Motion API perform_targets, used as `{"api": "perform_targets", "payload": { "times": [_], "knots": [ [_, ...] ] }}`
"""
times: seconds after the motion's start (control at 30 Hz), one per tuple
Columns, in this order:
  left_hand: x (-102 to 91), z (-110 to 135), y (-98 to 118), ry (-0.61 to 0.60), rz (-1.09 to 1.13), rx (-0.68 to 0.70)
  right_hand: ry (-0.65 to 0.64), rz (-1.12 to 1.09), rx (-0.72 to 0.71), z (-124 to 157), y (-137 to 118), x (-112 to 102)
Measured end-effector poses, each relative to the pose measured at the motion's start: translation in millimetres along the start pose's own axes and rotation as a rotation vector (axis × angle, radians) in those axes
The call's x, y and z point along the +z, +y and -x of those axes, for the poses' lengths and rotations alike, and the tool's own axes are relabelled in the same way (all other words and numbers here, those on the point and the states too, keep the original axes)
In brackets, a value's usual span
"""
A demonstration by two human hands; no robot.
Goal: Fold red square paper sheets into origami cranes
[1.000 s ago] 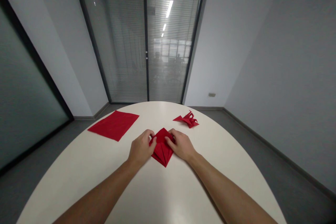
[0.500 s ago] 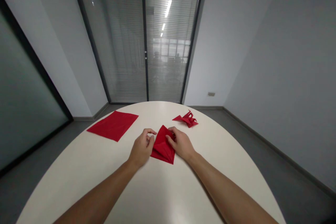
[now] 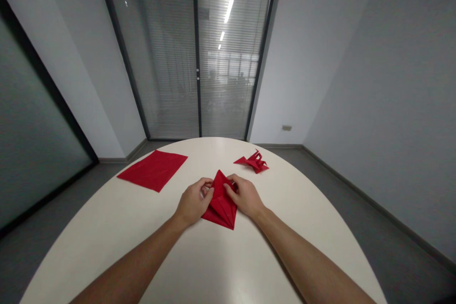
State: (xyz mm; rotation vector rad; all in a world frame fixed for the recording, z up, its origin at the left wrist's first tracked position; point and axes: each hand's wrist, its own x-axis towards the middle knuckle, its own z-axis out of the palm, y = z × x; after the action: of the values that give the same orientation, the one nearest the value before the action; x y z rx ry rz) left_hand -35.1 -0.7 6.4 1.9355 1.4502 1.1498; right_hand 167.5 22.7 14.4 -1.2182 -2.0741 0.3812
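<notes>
Between my hands is a piece of folded red paper [image 3: 221, 204], creased in a fan of lines toward its near corner, with a pointed tip at the far end. My left hand [image 3: 195, 200] pinches its left edge between thumb and curled fingers. On the opposite edge, my right hand [image 3: 245, 194] grips with the thumb on top and the fingertips behind the paper. Parts of the paper's side edges are hidden by both hands.
A flat red paper sheet [image 3: 154, 170] lies at the back left of the round white table [image 3: 192, 266]. At the back right sits a folded red paper figure [image 3: 253, 161] with pointed parts. Beyond the table stands a glass partition with blinds [image 3: 171, 80].
My left hand has closed from a loose curl onto the paper's left edge. The paper's near corner has shifted slightly toward me, and its upper folds look steeper. My right hand keeps its grip.
</notes>
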Motion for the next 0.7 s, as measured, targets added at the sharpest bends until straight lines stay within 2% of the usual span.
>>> {"api": "perform_targets", "payload": {
  "times": [0.17,0.4,0.57,0.7],
  "knots": [
    [0.7,-3.1,-2.6,-0.031,0.111,-0.012,-0.01,-0.008,-0.011,1.0,-0.7,-0.4],
    [3.4,-3.7,-5.4,0.013,0.077,-0.018,0.017,-0.013,-0.006,1.4,-0.1,1.7],
    [1.9,-2.2,-6.3,0.073,-0.11,-0.062,0.048,-0.033,-0.003,1.6,-0.3,2.9],
    [2.0,-0.1,-2.0,0.067,-0.334,-0.068,0.013,-0.092,-0.006,2.3,-1.2,2.7]
  ]
}}
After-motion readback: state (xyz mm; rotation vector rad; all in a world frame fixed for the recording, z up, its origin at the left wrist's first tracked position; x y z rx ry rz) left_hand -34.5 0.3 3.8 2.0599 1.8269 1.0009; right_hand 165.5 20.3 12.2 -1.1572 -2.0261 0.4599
